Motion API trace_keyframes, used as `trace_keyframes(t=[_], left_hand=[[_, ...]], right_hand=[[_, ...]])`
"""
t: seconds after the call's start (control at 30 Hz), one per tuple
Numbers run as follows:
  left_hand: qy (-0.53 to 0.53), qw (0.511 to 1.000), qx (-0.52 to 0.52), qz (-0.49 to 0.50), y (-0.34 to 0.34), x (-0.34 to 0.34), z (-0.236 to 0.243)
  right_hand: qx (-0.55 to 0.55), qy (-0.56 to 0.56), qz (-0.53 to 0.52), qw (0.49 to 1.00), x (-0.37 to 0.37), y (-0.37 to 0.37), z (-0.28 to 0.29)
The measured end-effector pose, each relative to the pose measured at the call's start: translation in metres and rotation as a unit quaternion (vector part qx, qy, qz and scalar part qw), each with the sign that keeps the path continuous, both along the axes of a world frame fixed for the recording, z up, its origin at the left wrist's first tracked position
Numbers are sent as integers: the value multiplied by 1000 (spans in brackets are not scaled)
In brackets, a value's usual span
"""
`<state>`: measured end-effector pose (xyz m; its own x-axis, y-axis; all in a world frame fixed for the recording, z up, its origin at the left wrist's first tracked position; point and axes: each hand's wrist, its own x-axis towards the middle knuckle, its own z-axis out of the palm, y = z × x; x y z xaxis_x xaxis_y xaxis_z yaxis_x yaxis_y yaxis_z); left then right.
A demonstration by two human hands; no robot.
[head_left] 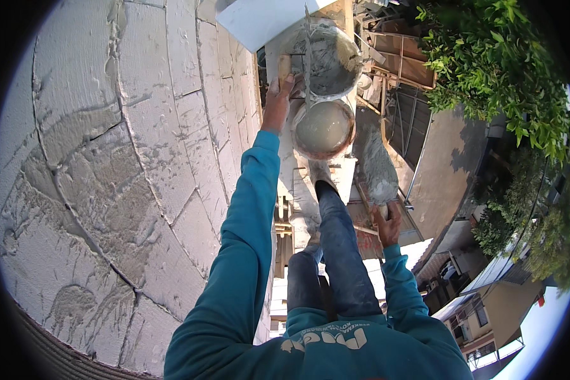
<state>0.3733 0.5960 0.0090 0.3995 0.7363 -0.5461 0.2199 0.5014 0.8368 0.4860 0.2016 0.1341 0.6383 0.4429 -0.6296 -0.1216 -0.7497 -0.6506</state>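
My left hand (278, 100) grips the wooden handle (284, 66) of a long, narrow, mortar-smeared blade (307, 69), held upright across a bucket of grey mortar (334, 60). Below that bucket is a second bucket (322, 130) with cloudy greyish liquid. At the lower right, my right hand (386, 221) holds the handle of a trowel (380, 164), whose broad blade is coated in wet grey mortar. The buckets stand on a pale, splattered plank (342, 174) where my feet also are.
A block wall (177, 139) with mortar patches fills the left side. A white board (250, 19) lies at the top. Wooden and metal framework (402, 57), a ground strip far below (446, 164), leafy branches (487, 69) and buildings (475, 316) show to the right, beyond the plank's edge.
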Motion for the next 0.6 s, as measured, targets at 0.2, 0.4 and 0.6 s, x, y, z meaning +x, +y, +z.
trace_keyframes(t=[0.2, 0.4, 0.6], left_hand=[[-43, 993, -110, 14, -87, -79, 39], [22, 952, -303, -45, -168, -113, -15], [212, 948, -236, 3, -201, -90, -138]], right_hand=[[-18, -11, 17, 1000, 5, -11, -6], [-86, 26, 11, 996, 14, -31, -30], [-141, -90, 184, 969, 40, -27, -114]])
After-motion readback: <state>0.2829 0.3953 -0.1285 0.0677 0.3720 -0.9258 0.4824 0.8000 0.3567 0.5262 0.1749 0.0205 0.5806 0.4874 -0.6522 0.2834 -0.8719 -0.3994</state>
